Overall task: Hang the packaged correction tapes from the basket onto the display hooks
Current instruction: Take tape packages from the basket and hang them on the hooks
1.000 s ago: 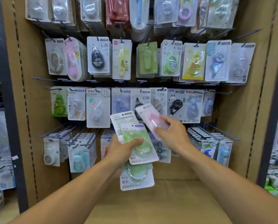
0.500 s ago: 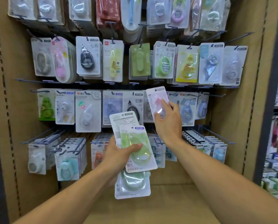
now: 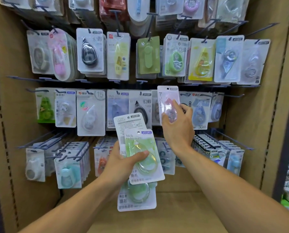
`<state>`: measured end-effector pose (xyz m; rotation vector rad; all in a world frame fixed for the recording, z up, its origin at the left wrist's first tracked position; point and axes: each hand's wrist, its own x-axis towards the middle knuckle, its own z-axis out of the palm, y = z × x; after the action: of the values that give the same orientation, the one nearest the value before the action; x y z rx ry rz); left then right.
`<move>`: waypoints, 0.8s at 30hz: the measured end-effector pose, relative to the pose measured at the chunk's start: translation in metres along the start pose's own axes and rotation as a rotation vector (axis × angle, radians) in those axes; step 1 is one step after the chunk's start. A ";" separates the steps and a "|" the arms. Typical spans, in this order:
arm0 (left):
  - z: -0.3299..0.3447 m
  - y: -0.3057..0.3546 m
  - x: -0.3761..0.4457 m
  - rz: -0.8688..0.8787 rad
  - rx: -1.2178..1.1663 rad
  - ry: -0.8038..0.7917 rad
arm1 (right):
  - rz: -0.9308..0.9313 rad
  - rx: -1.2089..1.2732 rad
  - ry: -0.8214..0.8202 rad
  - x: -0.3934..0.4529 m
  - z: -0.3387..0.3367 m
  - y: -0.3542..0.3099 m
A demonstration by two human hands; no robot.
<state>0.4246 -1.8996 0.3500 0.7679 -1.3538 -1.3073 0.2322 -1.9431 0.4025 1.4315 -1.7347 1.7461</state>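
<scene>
Two bare forearms in frame, no sleeves, gloves, watch or rings visible. left hand and right hand both uncovered; nails short, unpainted.

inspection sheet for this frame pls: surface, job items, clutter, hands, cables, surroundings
Surface: brown pegboard display with rows of hooks, mostly full.
Job's things: pink-tape pack raised upright at the middle row; whether its hole is on a hook cannot be told. Stack of green-tape packs, fanned, in front of the lower rows.
Clutter: nothing seen.
Grippers: right hand grips the pink-tape pack by its lower part; left hand holds the stack, thumb across the front pack.
Cables: nothing seen.
Surroundings: dark shelf upright at right, blurred stock beyond it. Basket not in view.
</scene>
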 end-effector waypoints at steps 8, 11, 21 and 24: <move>-0.004 0.000 0.008 -0.021 0.019 -0.001 | -0.027 0.013 0.029 -0.002 0.005 0.005; -0.006 0.000 0.009 -0.026 0.045 -0.008 | -0.047 0.011 0.039 0.001 0.006 0.009; -0.004 0.000 0.012 -0.019 0.000 -0.020 | -0.031 -0.043 -0.158 0.043 0.040 0.028; -0.003 -0.002 0.010 -0.027 -0.008 -0.032 | 0.023 -0.009 -0.264 0.061 0.055 0.028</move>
<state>0.4246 -1.9097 0.3504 0.7649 -1.3672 -1.3509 0.2054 -2.0233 0.4212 1.7091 -1.8907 1.6180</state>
